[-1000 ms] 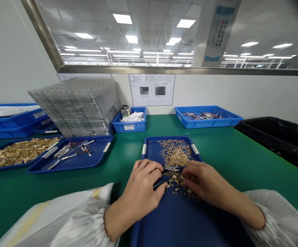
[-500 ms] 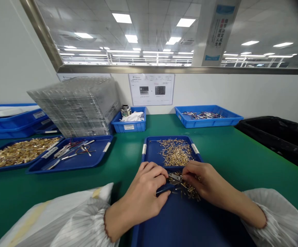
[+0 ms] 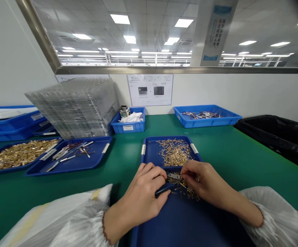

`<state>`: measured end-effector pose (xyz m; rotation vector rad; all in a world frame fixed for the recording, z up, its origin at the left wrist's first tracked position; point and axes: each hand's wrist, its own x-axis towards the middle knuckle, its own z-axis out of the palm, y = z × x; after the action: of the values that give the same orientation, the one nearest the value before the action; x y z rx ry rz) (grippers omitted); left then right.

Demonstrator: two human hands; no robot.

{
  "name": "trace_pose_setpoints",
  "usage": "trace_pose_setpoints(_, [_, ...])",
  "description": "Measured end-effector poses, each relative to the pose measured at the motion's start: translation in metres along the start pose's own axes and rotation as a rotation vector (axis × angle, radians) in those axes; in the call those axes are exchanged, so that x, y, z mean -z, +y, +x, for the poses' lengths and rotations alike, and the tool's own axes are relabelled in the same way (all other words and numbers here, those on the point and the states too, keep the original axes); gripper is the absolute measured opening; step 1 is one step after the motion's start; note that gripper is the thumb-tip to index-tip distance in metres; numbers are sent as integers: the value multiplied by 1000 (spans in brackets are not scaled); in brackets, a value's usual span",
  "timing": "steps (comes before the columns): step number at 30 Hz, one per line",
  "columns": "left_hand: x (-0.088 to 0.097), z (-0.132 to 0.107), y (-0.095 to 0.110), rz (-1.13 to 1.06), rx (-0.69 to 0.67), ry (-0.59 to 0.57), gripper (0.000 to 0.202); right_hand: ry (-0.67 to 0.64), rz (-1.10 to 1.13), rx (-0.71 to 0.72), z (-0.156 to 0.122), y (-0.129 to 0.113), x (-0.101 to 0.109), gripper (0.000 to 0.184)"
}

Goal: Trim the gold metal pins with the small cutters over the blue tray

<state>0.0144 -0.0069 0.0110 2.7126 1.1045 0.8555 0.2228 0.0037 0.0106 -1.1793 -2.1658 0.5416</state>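
My left hand (image 3: 145, 192) is closed round the blue handles of a small pair of cutters (image 3: 169, 181), whose metal jaws point right. My right hand (image 3: 202, 181) pinches something small at the jaws, among a heap of small gold metal pins (image 3: 188, 192); what it pinches is too small to name. Both hands rest over a dark blue tray (image 3: 179, 226) in front of me. A second heap of gold pins (image 3: 175, 152) lies at the tray's far end.
On the green table stand a tray of tools (image 3: 69, 157), a tray of gold parts (image 3: 15, 156), a stack of clear plastic trays (image 3: 74, 106), a small blue bin (image 3: 129, 120), a far blue tray (image 3: 206, 116) and a black-lined bin (image 3: 279, 135).
Both hands with the cutters have drawn slightly toward me and closer together. The cutter jaws now sit under my right fingertips. The view has shifted a little.
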Motion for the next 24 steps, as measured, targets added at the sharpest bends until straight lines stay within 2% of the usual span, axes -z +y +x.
trace_pose_setpoints(4, [0,0,0,-6,-40,72,8,40,68,-53,-1,-6,-1,15])
trace_pose_setpoints(9, [1,1,4,-76,-78,202,3,161,176,-46,0,-9,2,14])
trace_pose_setpoints(13, [0,3,6,-176,-41,269,7,143,394,-121,1,-6,3,12])
trace_pose_setpoints(15, [0,3,6,-197,-17,247,7,114,380,-130,1,-6,4,12])
trace_pose_setpoints(17, [1,3,4,-195,-8,191,7,73,242,-96,0,-7,5,12])
trace_pose_setpoints(20, [2,2,1,-156,-30,82,7,-15,-16,24,-1,-10,7,13])
trace_pose_setpoints(24, [3,1,0,-72,-96,-5,7,-78,-199,153,-3,-7,6,14])
